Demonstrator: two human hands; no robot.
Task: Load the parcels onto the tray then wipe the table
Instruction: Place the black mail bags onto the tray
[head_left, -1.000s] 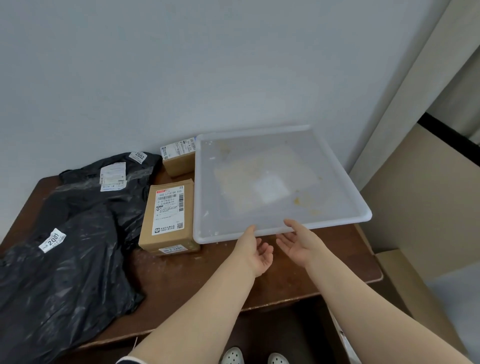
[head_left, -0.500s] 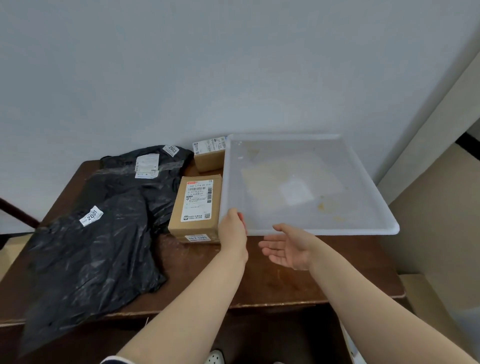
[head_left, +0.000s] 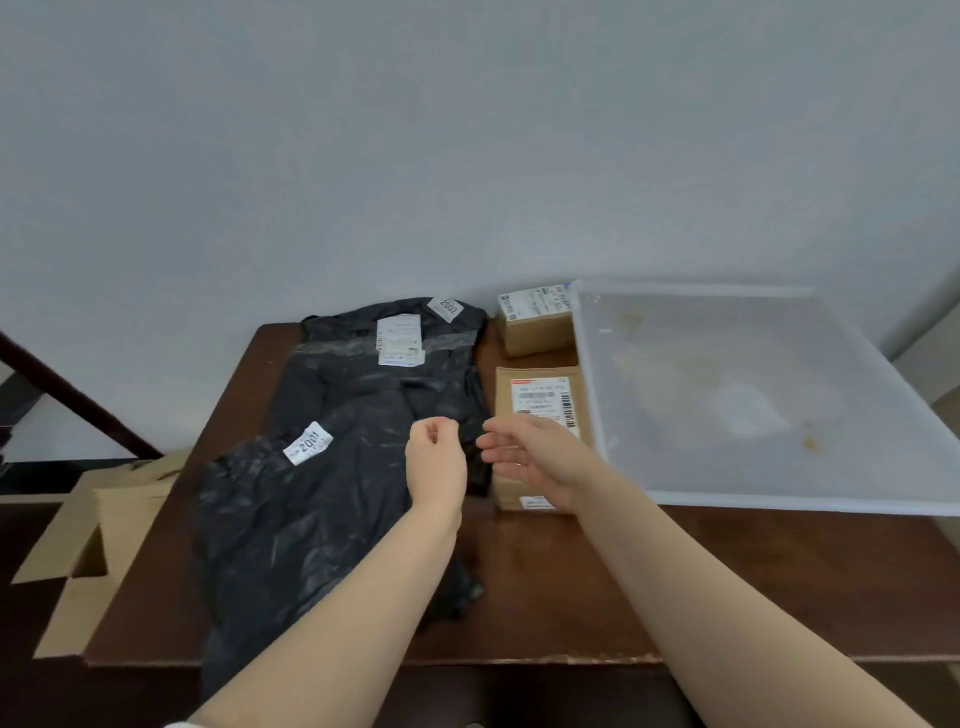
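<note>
A wide white tray (head_left: 623, 467) lies on the right half of the dark wooden table (head_left: 571, 597). Two black plastic parcels lie on the left: one labelled 2001 (head_left: 291, 519) near me, one labelled 2002 (head_left: 363, 374) behind it. A flat cardboard box (head_left: 540, 395) sits beside the tray, and a smaller cardboard box (head_left: 535, 322) stands against the wall. My left hand (head_left: 436, 462) hovers over the black parcels, fingers loosely curled, holding nothing. My right hand (head_left: 535, 457) is over the flat box, fingers apart, empty.
An open cardboard carton (head_left: 88, 551) stands on the floor left of the table. A plain wall runs behind the table. A dark slanted rail (head_left: 67, 395) shows at far left. Bare tabletop shows in front of the tray.
Both hands have left the tray's front edge and moved left, over the flat box and black parcels. The view has swung left, so the tray now sits at the right.
</note>
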